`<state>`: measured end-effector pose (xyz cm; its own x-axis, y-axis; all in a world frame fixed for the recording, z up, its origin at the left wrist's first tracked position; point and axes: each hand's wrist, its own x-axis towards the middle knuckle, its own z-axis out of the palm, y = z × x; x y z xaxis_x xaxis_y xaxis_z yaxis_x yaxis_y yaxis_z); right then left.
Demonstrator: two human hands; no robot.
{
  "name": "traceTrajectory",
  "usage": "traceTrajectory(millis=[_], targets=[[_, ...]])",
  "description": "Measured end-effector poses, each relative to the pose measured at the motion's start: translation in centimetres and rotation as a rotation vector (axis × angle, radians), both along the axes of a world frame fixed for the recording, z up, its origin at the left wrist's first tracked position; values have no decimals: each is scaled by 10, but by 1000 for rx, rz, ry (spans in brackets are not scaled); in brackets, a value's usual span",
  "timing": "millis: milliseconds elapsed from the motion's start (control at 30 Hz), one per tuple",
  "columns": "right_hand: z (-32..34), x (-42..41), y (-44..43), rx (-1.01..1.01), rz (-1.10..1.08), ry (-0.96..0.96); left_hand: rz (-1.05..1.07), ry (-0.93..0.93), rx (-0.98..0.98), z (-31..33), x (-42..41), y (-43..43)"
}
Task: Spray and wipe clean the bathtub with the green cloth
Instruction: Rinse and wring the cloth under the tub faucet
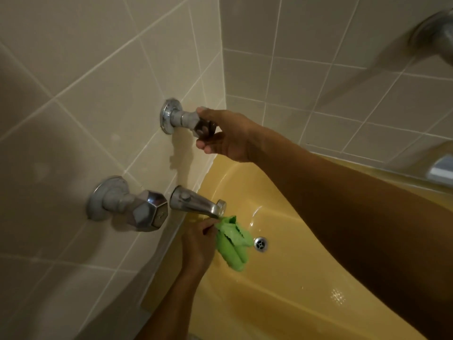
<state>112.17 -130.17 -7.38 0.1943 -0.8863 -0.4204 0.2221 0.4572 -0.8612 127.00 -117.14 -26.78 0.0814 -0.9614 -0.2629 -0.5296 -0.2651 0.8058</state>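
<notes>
Right hand (229,134) curled round the upper faceted chrome tap handle (193,121), left hand (196,241) apparently pinching the crumpled green cloth (232,242) under the chrome spout (196,202), lower centre, over the yellow bathtub (282,290): a sudden over-turn could splash water.

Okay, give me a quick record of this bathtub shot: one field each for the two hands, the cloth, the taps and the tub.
left hand: holds the green cloth just below the spout
right hand: grips the upper tap handle
green cloth: bunched, hanging beside the drain
lower tap handle: untouched
bathtub: yellow, a few droplets on its floor
water from spout: cannot tell
</notes>
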Motion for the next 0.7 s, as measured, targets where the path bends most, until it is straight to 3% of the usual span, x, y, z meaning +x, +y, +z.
traceTrajectory(millis=[333,533,700], targets=[[-11,13,-12,-75,-134,79,39,105,12,-6,13,3],[-34,17,1,-359,-112,269,39,139,37,-6,14,-4],[-31,12,-2,-201,-17,-67,1,145,-4,-10,18,-8]])
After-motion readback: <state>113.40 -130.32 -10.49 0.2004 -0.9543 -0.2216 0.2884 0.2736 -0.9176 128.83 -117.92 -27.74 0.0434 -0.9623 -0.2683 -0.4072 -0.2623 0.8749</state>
